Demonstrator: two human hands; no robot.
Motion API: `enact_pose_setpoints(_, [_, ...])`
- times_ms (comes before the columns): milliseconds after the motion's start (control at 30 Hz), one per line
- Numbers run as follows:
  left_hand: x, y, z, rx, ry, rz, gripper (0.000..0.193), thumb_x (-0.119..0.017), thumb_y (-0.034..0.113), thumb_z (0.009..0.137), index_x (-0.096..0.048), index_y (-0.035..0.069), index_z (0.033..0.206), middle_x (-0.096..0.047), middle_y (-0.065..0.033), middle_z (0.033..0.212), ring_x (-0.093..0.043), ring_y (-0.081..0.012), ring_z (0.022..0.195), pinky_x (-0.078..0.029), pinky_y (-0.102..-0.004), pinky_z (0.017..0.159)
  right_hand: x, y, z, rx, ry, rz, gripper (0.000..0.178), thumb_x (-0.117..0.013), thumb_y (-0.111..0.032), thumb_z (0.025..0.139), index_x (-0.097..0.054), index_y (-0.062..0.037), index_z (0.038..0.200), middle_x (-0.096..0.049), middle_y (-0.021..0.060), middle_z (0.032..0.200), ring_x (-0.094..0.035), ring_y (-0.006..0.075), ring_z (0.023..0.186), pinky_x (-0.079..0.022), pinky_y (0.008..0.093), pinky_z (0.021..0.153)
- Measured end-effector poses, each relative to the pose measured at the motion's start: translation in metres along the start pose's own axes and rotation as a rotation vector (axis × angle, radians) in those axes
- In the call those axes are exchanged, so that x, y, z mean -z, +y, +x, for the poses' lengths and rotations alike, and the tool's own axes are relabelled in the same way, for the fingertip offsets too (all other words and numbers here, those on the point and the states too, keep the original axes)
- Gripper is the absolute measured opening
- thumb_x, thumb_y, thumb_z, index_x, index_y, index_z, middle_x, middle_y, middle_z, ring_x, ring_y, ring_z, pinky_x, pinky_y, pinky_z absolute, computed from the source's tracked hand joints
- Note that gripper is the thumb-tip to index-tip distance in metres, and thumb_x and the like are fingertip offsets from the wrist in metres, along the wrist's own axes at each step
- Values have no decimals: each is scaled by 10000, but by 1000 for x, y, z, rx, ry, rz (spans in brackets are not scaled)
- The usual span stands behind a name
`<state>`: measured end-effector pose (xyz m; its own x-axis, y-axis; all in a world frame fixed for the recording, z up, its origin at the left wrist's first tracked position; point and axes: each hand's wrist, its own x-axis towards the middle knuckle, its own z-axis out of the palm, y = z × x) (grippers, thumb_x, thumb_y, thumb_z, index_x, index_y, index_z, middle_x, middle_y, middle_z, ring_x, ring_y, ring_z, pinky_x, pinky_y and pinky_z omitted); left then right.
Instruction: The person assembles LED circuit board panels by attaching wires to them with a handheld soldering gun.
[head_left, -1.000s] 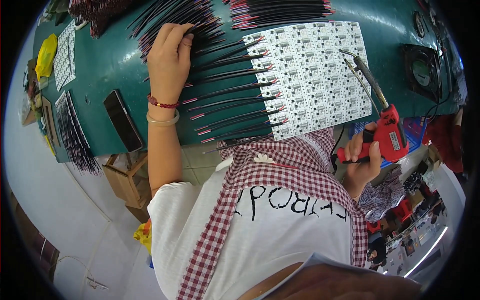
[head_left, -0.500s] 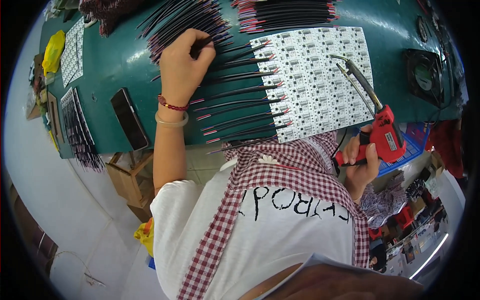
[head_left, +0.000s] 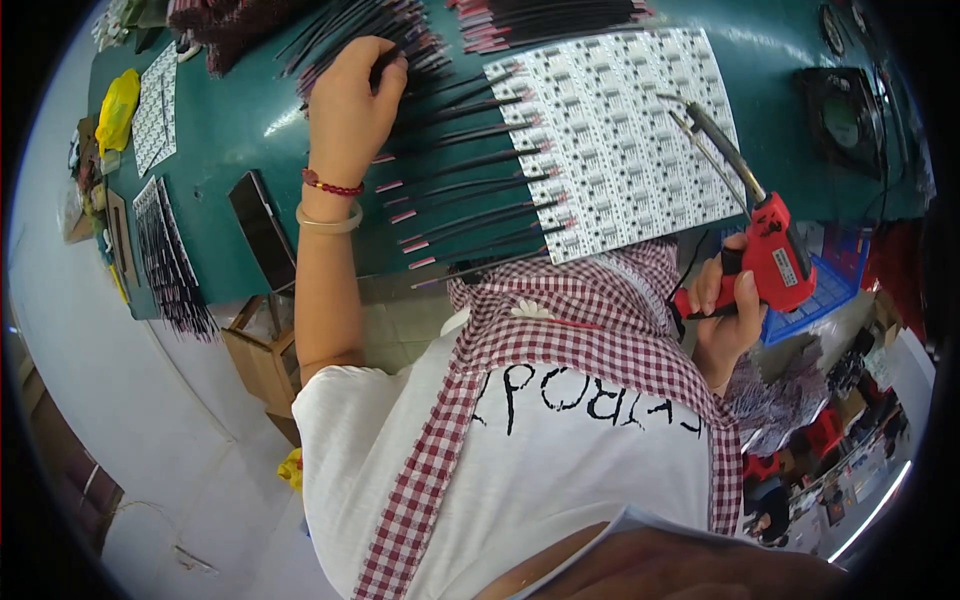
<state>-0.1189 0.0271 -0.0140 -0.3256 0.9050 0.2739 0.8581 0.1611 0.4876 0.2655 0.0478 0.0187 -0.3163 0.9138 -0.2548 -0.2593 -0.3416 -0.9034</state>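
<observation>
My right hand grips the handle of a red soldering gun, its thin metal tip hanging over the right part of a white circuit board panel. Along the panel's left edge, several black wire leads stick out to the left, their far ends reddish or pale. My left hand, a red bead bracelet and a pale bangle on its wrist, is at the near side of a loose pile of black wires. Its fingers are curled with the thumb close to them; what lies between the fingertips is hidden.
Another wire bundle lies behind the panel. A phone, a wired panel, a bare panel and a yellow bag are on the left. A black fan stands at right, above a blue basket.
The view has shifted slightly, so the panel and wires sit higher and further left. My left hand stays by the wire pile, fingers curled. My right hand keeps holding the soldering gun.
</observation>
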Motion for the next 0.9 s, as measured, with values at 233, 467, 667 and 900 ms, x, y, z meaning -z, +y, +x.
enact_pose_setpoints(233, [-5, -1, 9, -57, -22, -24, 192, -643, 140, 847, -613, -7, 968, -642, -104, 780, -580, -132, 651, -470, -253, 640, 8, 0, -2, 14, 9, 13, 413, -502, -274, 909, -447, 45, 1165, -451, 51, 590, -373, 93, 463, -344, 244, 444])
enact_pose_setpoints(467, [4, -23, 23, -108, -46, 286, 288, -670, 275, 821, -638, 40, 984, -627, -109, 861, -601, -283, 762, -480, -355, 702, 16, 0, -11, 45, 38, 72, 367, -487, -213, 909, -429, 60, 1147, -440, 66, 550, -370, 98, 435, -339, 248, 430])
enact_pose_setpoints(667, [-21, 18, 48, -483, 225, 350, 231, -692, 217, 797, -651, 76, 976, -617, -72, 900, -593, -246, 829, -469, -359, 700, 27, 4, -12, 83, -6, 52, 396, -476, -262, 922, -440, 38, 1178, -440, 51, 583, -361, 92, 460, -338, 243, 441])
enact_pose_setpoints(900, [-74, 92, 96, -443, -124, 94, 140, -616, 149, 792, -596, 24, 851, -551, -142, 880, -538, -317, 889, -442, -407, 777, 28, 2, -13, 121, 15, 92, 394, -469, -259, 926, -438, 34, 1187, -444, 56, 606, -365, 91, 476, -341, 240, 458])
